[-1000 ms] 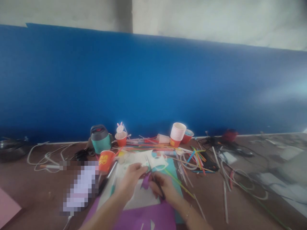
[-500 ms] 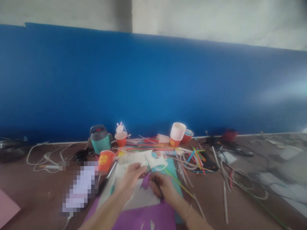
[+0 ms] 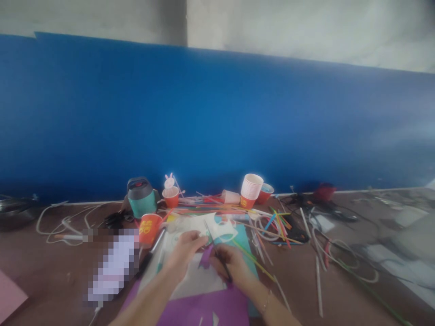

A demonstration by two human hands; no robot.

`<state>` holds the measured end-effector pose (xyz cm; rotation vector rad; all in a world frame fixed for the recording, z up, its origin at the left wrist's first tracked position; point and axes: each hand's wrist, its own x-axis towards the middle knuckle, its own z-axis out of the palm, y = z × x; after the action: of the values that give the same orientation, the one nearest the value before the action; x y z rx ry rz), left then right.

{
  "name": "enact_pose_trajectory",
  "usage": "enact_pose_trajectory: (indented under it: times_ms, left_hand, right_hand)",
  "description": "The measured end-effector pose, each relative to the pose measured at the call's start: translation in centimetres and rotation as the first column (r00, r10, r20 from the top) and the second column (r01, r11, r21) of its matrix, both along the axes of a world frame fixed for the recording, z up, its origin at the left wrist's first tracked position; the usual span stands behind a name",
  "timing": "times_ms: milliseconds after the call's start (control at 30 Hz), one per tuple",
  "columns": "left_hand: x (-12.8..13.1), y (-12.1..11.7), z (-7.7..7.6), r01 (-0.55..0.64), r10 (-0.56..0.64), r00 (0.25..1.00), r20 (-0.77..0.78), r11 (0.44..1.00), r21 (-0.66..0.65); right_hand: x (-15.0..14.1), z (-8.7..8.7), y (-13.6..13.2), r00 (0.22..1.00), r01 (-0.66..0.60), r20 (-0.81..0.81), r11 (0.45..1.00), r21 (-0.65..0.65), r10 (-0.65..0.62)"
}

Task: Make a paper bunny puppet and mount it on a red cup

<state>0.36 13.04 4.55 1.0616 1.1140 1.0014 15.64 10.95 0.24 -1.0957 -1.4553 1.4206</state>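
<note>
My right hand (image 3: 234, 262) is closed around scissors (image 3: 222, 265) with dark handles, their blades pointing up and away from me. To their left, my left hand (image 3: 183, 251) pinches a small whitish piece of paper with a green mark (image 3: 206, 233), close beside the blades. Whether the blades touch it is too blurred to tell. A purple paper scrap (image 3: 205, 258) shows between the hands. Underneath lie a white sheet (image 3: 195, 283) and a purple sheet (image 3: 214, 305) with small pale scraps on it. Cut white paper (image 3: 200, 222) lies just beyond my fingers.
A red paper cup (image 3: 149, 230) and a teal jug (image 3: 142, 203) stand left. Behind are stacked cups (image 3: 251, 188) and a cup with a bunny figure (image 3: 171, 198). Coloured sticks (image 3: 282, 226) and white cables (image 3: 360, 267) spread right. A blue wall panel (image 3: 204, 113) bounds the back.
</note>
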Motion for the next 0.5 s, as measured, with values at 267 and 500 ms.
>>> enact_pose_trajectory:
  times_ms: [267,500]
  left_hand:
    - [-0.08,0.18,0.04,0.028,-0.028,0.999,-0.03,1.0,0.002]
    - [-0.14,0.15,0.44,0.024,-0.025,0.999,-0.026,1.0,-0.011]
  right_hand:
    - [-0.07,0.28,-0.07,1.0,0.008,0.001,1.0,-0.021,-0.008]
    - [-0.13,0.12,-0.06,1.0,0.005,-0.029,1.0,-0.016,-0.005]
